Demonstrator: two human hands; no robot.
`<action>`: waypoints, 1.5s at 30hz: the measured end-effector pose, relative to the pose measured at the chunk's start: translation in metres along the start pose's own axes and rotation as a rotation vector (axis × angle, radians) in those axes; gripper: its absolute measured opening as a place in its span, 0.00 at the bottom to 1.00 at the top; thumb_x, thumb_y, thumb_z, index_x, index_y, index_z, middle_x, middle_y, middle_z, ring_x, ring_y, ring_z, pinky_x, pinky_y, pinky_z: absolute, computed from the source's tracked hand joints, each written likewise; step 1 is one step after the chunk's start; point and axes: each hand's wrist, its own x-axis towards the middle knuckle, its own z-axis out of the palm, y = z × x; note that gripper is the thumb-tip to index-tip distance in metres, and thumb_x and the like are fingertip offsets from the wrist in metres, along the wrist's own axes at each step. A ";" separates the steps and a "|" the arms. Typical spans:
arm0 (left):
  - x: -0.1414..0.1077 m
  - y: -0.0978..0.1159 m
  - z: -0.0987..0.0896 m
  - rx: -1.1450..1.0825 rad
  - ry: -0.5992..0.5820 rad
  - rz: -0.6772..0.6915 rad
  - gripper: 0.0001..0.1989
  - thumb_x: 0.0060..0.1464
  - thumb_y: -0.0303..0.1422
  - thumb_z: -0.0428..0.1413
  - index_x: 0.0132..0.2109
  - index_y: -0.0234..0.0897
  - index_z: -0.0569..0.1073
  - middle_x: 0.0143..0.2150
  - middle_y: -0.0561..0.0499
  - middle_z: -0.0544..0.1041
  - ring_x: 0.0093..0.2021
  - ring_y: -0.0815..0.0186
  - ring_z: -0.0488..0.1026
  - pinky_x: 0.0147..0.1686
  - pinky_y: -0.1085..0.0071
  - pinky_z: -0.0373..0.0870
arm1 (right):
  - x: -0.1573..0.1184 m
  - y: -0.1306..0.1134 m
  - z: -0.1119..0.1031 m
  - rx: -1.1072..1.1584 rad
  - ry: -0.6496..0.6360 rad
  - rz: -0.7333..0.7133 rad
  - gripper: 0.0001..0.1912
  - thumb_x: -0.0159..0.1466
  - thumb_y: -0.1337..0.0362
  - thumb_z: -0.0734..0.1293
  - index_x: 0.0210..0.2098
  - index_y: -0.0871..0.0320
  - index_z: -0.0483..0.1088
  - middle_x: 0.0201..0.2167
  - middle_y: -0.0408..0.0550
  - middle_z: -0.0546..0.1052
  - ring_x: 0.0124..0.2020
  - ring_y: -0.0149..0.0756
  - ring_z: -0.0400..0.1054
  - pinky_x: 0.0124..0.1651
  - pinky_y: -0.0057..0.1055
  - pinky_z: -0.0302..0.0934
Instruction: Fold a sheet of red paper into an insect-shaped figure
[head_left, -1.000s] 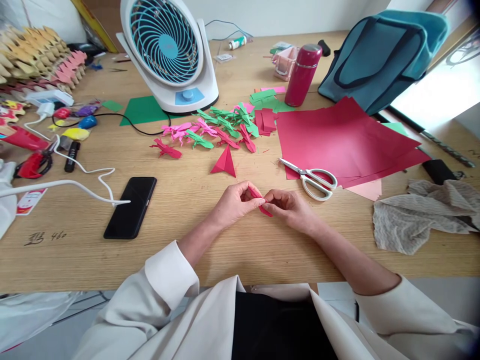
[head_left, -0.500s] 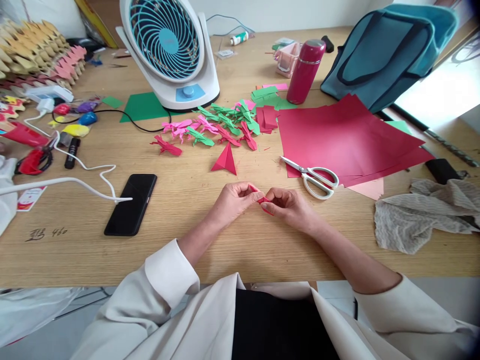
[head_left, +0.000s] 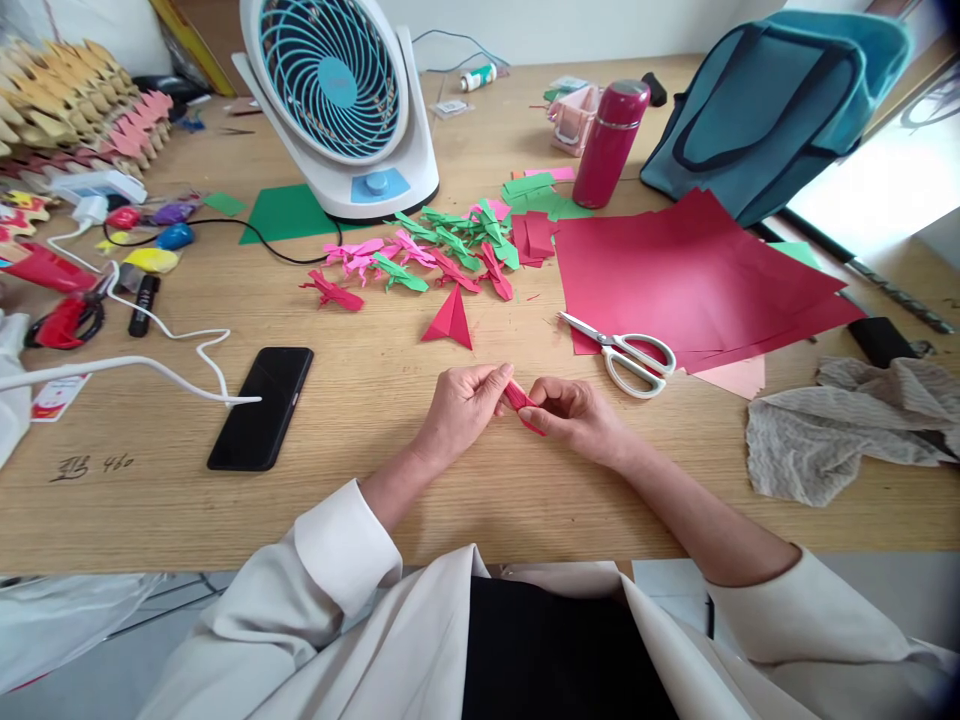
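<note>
Over a wooden table (head_left: 165,520), hands (head_left: 461,405) holding red paper (head_left: 519,397), pale wall (head_left: 592,35) beyond

Most of the view is taken up by a light-brown, wood-grain tabletop (head_left: 150,520), marked w/ dark handwriting (head_left: 90,467) nr the L side. It's backed by a plain off-white wall (head_left: 637,35); a brown panel w/ yellow edging (head_left: 214,40) is set far L. Pale-grey flooring (head_left: 667,578) is glimpsed below the front edge. At R, a v. bright white area (head_left: 870,175) is seen; whether it's a window can't be told.
</note>
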 end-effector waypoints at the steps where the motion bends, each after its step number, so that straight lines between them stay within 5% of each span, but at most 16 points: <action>1: 0.001 0.000 0.000 -0.046 -0.020 -0.022 0.25 0.63 0.47 0.49 0.29 0.33 0.77 0.22 0.51 0.73 0.23 0.70 0.68 0.26 0.74 0.66 | 0.000 0.000 0.000 0.009 0.002 0.006 0.16 0.62 0.54 0.69 0.28 0.59 0.67 0.22 0.39 0.63 0.24 0.27 0.52 0.26 0.27 0.47; 9: 0.002 -0.011 0.010 -0.323 -0.159 -0.188 0.16 0.48 0.43 0.65 0.33 0.34 0.73 0.28 0.54 0.72 0.27 0.72 0.68 0.21 0.79 0.65 | 0.002 0.010 0.001 0.051 0.055 -0.018 0.16 0.61 0.54 0.71 0.28 0.59 0.67 0.22 0.38 0.64 0.23 0.26 0.53 0.26 0.27 0.47; 15: 0.005 -0.013 0.010 -0.420 -0.067 -0.228 0.16 0.46 0.42 0.66 0.31 0.33 0.72 0.27 0.53 0.72 0.26 0.73 0.67 0.21 0.79 0.66 | 0.003 0.001 -0.003 0.063 -0.003 0.007 0.15 0.63 0.52 0.68 0.33 0.59 0.70 0.25 0.40 0.67 0.26 0.29 0.56 0.30 0.29 0.50; 27: 0.003 -0.020 0.015 -0.313 -0.063 -0.098 0.12 0.53 0.40 0.62 0.34 0.35 0.72 0.26 0.55 0.69 0.24 0.73 0.65 0.19 0.79 0.66 | 0.006 0.001 -0.003 -0.001 -0.007 0.039 0.18 0.64 0.49 0.66 0.30 0.59 0.68 0.23 0.39 0.64 0.25 0.27 0.52 0.28 0.29 0.48; 45: -0.004 -0.015 0.027 -0.087 0.175 0.003 0.10 0.55 0.35 0.59 0.30 0.36 0.70 0.25 0.56 0.70 0.25 0.73 0.64 0.27 0.76 0.63 | 0.006 -0.016 0.008 -0.182 0.081 0.082 0.13 0.62 0.56 0.63 0.27 0.59 0.64 0.22 0.38 0.61 0.24 0.27 0.52 0.26 0.27 0.46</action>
